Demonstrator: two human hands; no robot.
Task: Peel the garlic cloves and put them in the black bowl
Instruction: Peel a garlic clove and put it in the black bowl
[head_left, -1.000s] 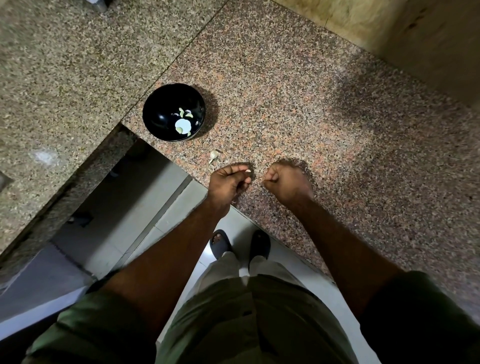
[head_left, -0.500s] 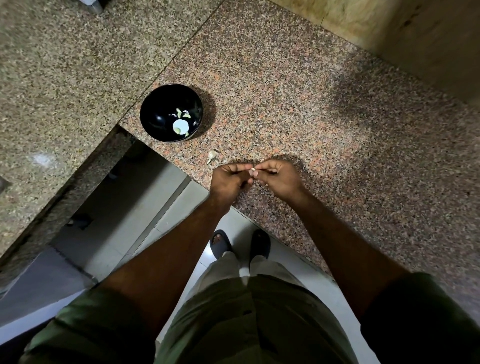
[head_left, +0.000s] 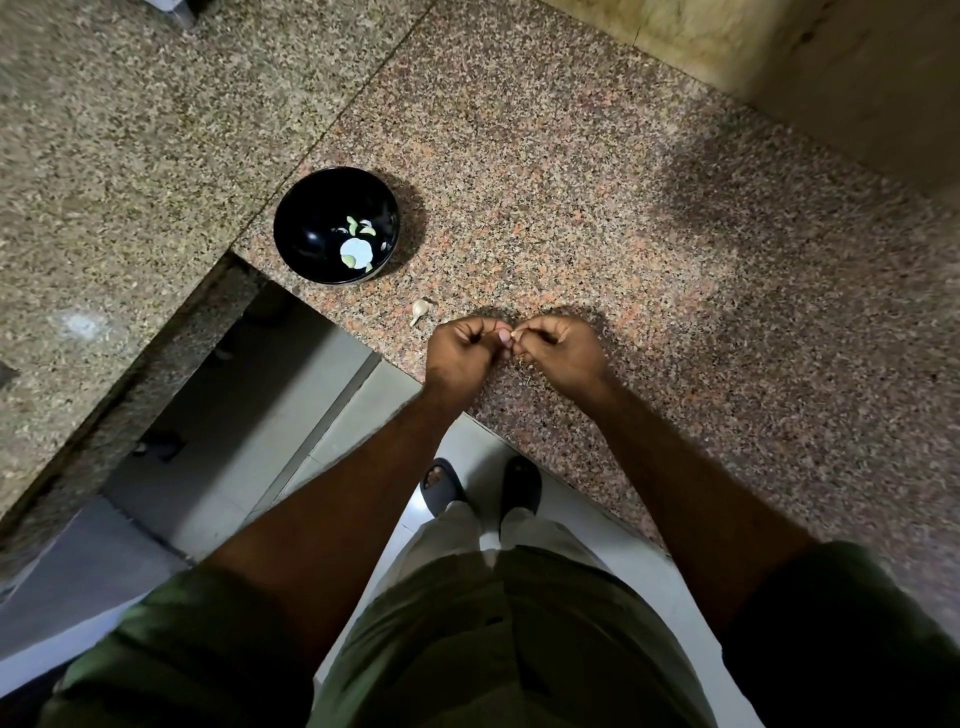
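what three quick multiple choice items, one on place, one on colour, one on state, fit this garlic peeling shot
1. Where does the loose garlic clove lie?
A inside the bowl
B on the counter between bowl and left hand
C on the floor

2. What colour is the bowl?
A black
B white
C red

3. What are the hands doing?
A resting flat
B both pinching a small piece between them
C lifting the bowl

Answers: 1 B, it sits on the granite counter; 2 A, glossy black; 3 B, left hand and right hand meet at the fingertips.
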